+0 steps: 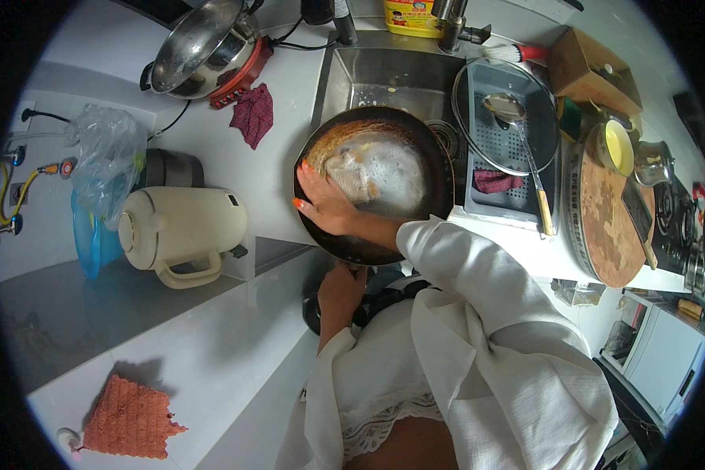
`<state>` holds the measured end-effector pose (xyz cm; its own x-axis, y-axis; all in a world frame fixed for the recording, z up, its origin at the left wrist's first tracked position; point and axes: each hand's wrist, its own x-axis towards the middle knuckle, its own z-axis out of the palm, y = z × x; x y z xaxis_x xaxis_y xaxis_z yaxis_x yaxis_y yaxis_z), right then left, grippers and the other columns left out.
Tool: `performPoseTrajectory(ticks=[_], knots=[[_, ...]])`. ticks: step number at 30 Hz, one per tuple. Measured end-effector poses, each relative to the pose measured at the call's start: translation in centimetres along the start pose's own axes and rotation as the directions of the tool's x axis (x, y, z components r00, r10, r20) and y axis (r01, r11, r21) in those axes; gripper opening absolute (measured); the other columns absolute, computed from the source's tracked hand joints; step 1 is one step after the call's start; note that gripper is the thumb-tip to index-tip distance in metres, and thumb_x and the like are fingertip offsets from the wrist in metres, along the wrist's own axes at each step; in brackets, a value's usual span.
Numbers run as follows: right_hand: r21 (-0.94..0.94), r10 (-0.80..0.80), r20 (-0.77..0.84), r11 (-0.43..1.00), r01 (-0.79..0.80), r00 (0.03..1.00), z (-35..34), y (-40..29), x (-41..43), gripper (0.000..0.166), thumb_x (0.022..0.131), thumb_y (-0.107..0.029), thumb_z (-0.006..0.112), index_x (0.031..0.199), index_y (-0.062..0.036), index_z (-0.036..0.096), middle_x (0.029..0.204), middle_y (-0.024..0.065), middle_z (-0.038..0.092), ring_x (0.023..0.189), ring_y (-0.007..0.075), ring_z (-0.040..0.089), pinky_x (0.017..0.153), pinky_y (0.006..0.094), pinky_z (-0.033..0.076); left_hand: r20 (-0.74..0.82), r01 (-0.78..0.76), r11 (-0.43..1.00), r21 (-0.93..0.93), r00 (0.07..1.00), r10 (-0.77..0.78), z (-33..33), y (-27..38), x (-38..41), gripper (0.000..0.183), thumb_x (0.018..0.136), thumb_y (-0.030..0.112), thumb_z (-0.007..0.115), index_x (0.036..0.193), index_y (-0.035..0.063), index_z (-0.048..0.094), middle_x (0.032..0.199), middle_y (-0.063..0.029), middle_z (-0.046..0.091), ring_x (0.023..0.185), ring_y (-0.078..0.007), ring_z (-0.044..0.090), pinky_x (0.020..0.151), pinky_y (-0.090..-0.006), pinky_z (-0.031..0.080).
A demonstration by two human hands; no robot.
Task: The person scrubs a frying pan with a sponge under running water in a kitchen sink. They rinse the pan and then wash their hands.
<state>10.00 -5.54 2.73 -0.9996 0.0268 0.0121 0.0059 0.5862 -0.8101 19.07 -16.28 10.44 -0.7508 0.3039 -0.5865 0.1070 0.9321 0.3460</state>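
Observation:
A large dark wok (440, 176) is tilted at the front of the sink, its inside brown-stained and wet with whitish suds. My right hand (332, 202) lies flat inside its left wall, fingers spread. Against that hand is a beige scrubbing cloth (352, 178), partly covered by the fingers. Below the near rim, my left hand (342, 291) is closed around the wok's handle, which is mostly hidden by the hand.
Behind the wok is a steel sink (382, 70) with a faucet (453, 32). To the right are a grey drain basket (487, 202) with a glass lid (459, 117) and ladle (534, 158), and a round chopping board (608, 235) with a cleaver (635, 208). A cream kettle (182, 229) stands left.

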Motion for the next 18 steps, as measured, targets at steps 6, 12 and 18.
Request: performPoseTrajectory(ticks=[6, 12, 18], knots=[[0.002, 0.132, -0.155, 0.991, -0.133, 0.979, -2.3, 0.9, 2.3, 0.07, 0.092, -0.043, 0.033, 0.14, 0.0025, 0.011, 0.146, 0.0215, 0.008, 0.137, 0.0307, 0.009, 0.111, 0.0352, 0.01, -0.021, -0.006, 1.0, 0.006, 1.0, 0.006, 0.5, -0.5, 0.1, 0.038, 0.083, 0.031, 0.056, 0.105, -0.0002, 0.053, 0.096, -0.0253, 0.06, 0.089, -0.0438, 0.056, 0.076, -0.0494, 0.045], [-0.711, 0.32, 0.053, 0.677, -0.19, 0.946, -5.2, 0.2, 0.4, 0.066, 0.09, -0.039, 0.041, 0.143, -0.0105, 0.014, 0.15, 0.0099, -0.001, 0.138, 0.025, 0.002, 0.108, 0.0524, 0.009, -0.042, -0.075, 0.996, 0.056, 0.996, 0.077, 0.3, -0.4, 0.0, 0.043, 0.084, 0.036, 0.053, 0.104, -0.0022, 0.053, 0.087, -0.0246, 0.062, 0.081, -0.0392, 0.061, 0.07, -0.0463, 0.05], [-0.712, 0.533, 0.252, 0.668, -0.218, 0.808, -7.8, -1.0, -2.6, 0.061, 0.092, -0.038, 0.037, 0.144, -0.0216, 0.01, 0.148, 0.0075, -0.018, 0.136, 0.0355, -0.012, 0.1, 0.0663, 0.007, -0.012, -0.038, 0.997, 0.066, 0.999, 0.039, -0.2, 0.0, -0.2, 0.041, 0.084, 0.035, 0.054, 0.105, 0.0002, 0.053, 0.088, -0.0231, 0.063, 0.082, -0.039, 0.061, 0.071, -0.0456, 0.05]])
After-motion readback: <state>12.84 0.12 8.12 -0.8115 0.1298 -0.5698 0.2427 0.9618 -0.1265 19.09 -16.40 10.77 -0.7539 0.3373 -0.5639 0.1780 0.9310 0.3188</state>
